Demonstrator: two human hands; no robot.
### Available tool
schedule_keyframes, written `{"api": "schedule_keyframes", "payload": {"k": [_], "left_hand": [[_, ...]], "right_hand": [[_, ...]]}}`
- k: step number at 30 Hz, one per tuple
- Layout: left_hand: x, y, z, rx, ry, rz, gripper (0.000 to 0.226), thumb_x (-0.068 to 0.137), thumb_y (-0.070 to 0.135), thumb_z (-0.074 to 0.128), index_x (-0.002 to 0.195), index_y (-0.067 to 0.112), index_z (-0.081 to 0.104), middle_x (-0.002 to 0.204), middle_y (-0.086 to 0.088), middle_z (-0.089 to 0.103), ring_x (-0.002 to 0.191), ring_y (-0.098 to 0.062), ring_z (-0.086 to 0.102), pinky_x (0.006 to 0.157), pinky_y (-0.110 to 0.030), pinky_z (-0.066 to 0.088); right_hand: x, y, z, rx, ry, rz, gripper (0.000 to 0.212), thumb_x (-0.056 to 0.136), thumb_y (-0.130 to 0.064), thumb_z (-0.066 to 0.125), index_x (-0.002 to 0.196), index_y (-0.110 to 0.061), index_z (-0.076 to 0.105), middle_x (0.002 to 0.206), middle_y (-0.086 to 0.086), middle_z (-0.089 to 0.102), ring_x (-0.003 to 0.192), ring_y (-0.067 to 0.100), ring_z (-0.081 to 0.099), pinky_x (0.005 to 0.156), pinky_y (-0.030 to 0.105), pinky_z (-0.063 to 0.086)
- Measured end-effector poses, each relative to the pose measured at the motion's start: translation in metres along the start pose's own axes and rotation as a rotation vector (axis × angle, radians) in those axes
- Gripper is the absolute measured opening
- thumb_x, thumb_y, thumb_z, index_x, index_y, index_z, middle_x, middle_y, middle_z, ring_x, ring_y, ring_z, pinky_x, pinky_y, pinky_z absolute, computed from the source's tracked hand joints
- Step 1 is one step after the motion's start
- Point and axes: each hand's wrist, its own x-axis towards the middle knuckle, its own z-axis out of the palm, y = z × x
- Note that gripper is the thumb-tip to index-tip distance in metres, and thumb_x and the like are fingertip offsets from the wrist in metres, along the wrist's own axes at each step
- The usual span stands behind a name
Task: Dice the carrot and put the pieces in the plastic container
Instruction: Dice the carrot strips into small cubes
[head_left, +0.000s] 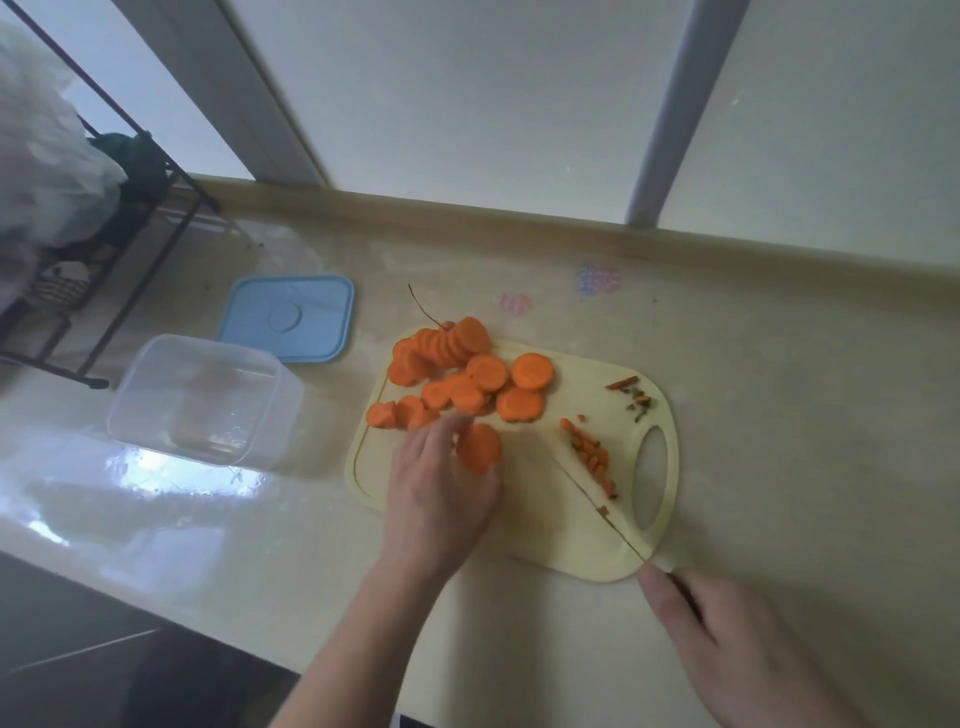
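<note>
Countertop (779, 415): one cutting board (524, 525); left hand (441, 493) pinches one carrot slice (479, 447); right hand (727, 639) grips one knife (597, 499).

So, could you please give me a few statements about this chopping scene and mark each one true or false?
1. The container holds diced carrot. False: it looks empty.
2. The blue lid lies on the counter beside the container. True.
3. The left hand holds a carrot slice. True.
4. The right hand is empty. False: it grips the knife.
5. All the carrot is diced. False: most is round slices; only a few small bits lie on the board.
</note>
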Motion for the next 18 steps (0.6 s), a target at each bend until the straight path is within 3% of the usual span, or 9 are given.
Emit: {"api": "schedule_keyframes", "payload": {"k": [3, 5, 10, 12, 15, 16, 18], "left_hand": [[-0.031, -0.001, 0.008, -0.059, -0.052, 0.024, 0.037, 0.077, 0.033, 0.068, 0.111, 0.018, 0.061, 0.103, -0.001, 0.068, 0.096, -0.020, 0.057, 0.086, -0.034, 0.046], [-0.039, 0.001, 0.012, -0.082, -0.075, 0.081, 0.033, 0.080, 0.031, 0.068, 0.110, 0.024, 0.058, 0.105, 0.000, 0.068, 0.095, -0.021, 0.059, 0.087, -0.035, 0.047], [-0.051, 0.007, 0.029, -0.028, -0.115, 0.197, 0.023, 0.083, 0.021, 0.078, 0.103, 0.016, 0.070, 0.110, 0.001, 0.066, 0.094, -0.025, 0.062, 0.081, -0.043, 0.052], [-0.054, 0.011, 0.024, -0.075, -0.030, 0.225, 0.019, 0.083, 0.015, 0.073, 0.100, 0.018, 0.067, 0.109, 0.001, 0.064, 0.094, -0.025, 0.060, 0.078, -0.043, 0.051], [-0.053, 0.026, 0.001, -0.271, 0.239, 0.258, 0.015, 0.079, 0.004, 0.060, 0.089, 0.016, 0.058, 0.090, -0.005, 0.061, 0.086, -0.022, 0.055, 0.072, -0.042, 0.046], [-0.050, 0.035, -0.006, -0.288, 0.260, 0.287, 0.012, 0.078, 0.006, 0.058, 0.086, 0.015, 0.059, 0.087, -0.006, 0.061, 0.087, -0.021, 0.054, 0.075, -0.042, 0.045], [-0.042, 0.056, -0.014, -0.189, 0.142, 0.325, 0.010, 0.079, 0.019, 0.059, 0.085, 0.015, 0.066, 0.092, -0.002, 0.063, 0.095, -0.023, 0.055, 0.087, -0.044, 0.041]], "right_hand": [[0.001, 0.006, 0.009, -0.063, 0.038, -0.049, 0.097, 0.056, -0.098, -0.002, 0.063, -0.015, 0.048, 0.069, -0.014, 0.062, 0.064, 0.007, 0.058, 0.057, 0.024, 0.043], [0.003, 0.008, 0.013, -0.092, 0.057, -0.068, 0.086, 0.069, -0.089, 0.006, 0.065, -0.015, 0.049, 0.065, -0.002, 0.061, 0.062, 0.011, 0.058, 0.060, 0.027, 0.045], [0.004, 0.006, 0.013, -0.123, 0.059, -0.097, 0.068, 0.074, -0.078, 0.018, 0.061, -0.016, 0.043, 0.053, 0.003, 0.051, 0.056, 0.011, 0.054, 0.058, 0.027, 0.044], [0.004, 0.006, 0.013, -0.155, 0.076, -0.112, 0.072, 0.076, -0.082, 0.012, 0.060, -0.018, 0.042, 0.052, 0.002, 0.050, 0.054, 0.011, 0.053, 0.056, 0.030, 0.044], [0.003, 0.009, 0.009, -0.253, 0.105, -0.150, 0.082, 0.068, -0.091, -0.002, 0.065, -0.022, 0.043, 0.054, 0.001, 0.052, 0.055, 0.012, 0.055, 0.056, 0.033, 0.048], [0.003, 0.007, 0.007, -0.298, 0.100, -0.152, 0.085, 0.066, -0.090, -0.007, 0.069, -0.023, 0.044, 0.058, 0.000, 0.054, 0.058, 0.012, 0.057, 0.059, 0.034, 0.050], [0.002, 0.000, 0.003, -0.408, 0.106, -0.155, 0.089, 0.065, -0.087, -0.016, 0.082, -0.028, 0.048, 0.071, -0.003, 0.059, 0.070, 0.013, 0.063, 0.064, 0.033, 0.052]]}}
